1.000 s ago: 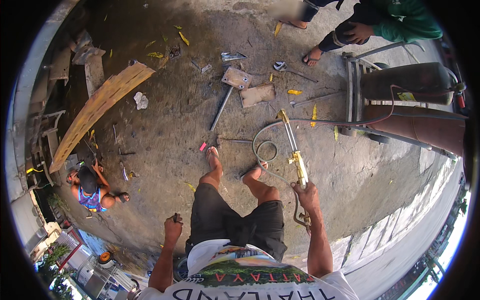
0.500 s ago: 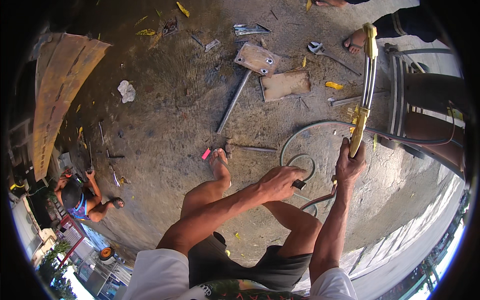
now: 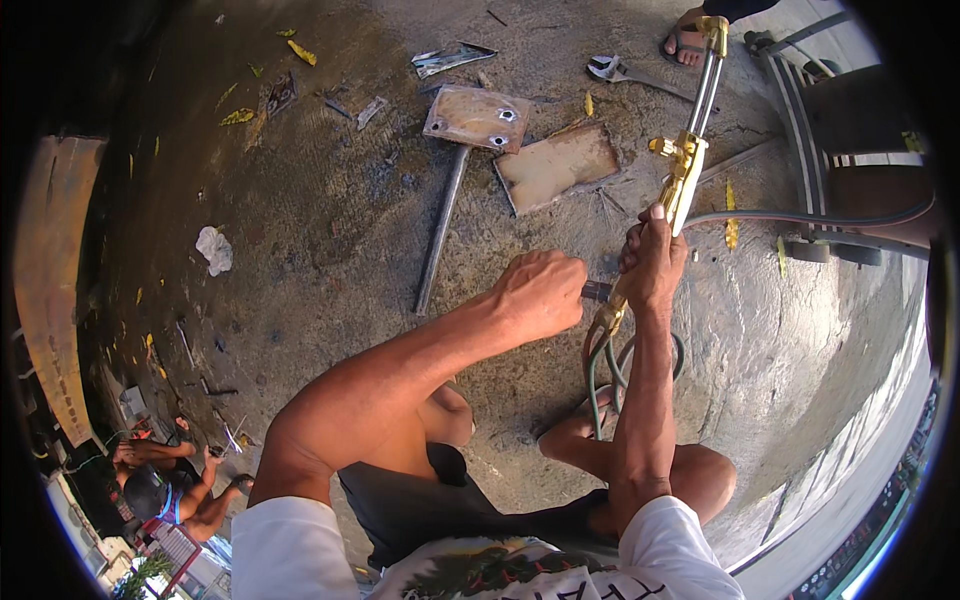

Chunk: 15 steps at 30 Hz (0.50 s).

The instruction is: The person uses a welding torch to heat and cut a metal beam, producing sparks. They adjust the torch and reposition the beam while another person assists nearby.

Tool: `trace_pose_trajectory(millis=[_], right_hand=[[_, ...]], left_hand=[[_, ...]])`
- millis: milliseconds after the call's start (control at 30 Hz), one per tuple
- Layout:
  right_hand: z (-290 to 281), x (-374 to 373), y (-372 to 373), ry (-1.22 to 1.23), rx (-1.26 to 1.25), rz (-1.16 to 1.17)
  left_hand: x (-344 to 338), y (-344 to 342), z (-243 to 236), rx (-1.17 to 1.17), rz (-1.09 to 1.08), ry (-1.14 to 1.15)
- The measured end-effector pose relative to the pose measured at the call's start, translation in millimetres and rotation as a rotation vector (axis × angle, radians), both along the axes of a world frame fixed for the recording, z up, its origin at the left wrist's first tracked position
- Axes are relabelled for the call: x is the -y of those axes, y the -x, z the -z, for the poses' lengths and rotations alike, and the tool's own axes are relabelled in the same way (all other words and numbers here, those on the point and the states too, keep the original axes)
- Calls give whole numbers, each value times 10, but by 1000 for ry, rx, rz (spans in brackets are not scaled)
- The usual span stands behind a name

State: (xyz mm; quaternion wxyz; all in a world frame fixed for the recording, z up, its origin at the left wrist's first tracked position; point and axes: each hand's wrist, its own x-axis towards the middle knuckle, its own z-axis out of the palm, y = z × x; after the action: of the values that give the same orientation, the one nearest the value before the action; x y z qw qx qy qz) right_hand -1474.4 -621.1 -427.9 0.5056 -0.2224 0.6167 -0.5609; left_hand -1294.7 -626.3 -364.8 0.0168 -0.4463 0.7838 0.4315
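Observation:
My right hand (image 3: 655, 262) is closed round the lower handle of a cutting torch (image 3: 685, 170), which has brass fittings, silver tubes and an angled brass head. The torch slants up and away to the right. Dark green and reddish hoses (image 3: 592, 365) hang from its lower end, beside my right forearm. Just left of the torch handle, my left hand (image 3: 545, 293) makes a fist, its knuckles uppermost. A short dark object (image 3: 597, 290) sticks out of that fist toward the torch; its kind cannot be made out.
On the concrete lie a metal plate with a pipe handle (image 3: 443, 230), a flat rusty plate (image 3: 560, 165), an adjustable wrench (image 3: 640, 78) and white crumpled scrap (image 3: 214, 250). A cart with cylinders (image 3: 870, 190) stands right. Another person (image 3: 170, 480) crouches far left; a sandaled foot (image 3: 685, 40) shows ahead.
My right hand has drawn the torch nearer and leftward, and my left hand has risen beside its handle. My view has shifted, and my right foot now shows below the hoses.

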Motion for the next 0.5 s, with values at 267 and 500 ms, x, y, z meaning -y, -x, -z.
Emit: trace_pose_trajectory(millis=[267,500], right_hand=[[-110,164,17,117,287,-95],[-687,386,222,216,368,-148]], left_hand=[[210,269,516,-104,-34,-340],[301,304,327,-569,-159,-535]])
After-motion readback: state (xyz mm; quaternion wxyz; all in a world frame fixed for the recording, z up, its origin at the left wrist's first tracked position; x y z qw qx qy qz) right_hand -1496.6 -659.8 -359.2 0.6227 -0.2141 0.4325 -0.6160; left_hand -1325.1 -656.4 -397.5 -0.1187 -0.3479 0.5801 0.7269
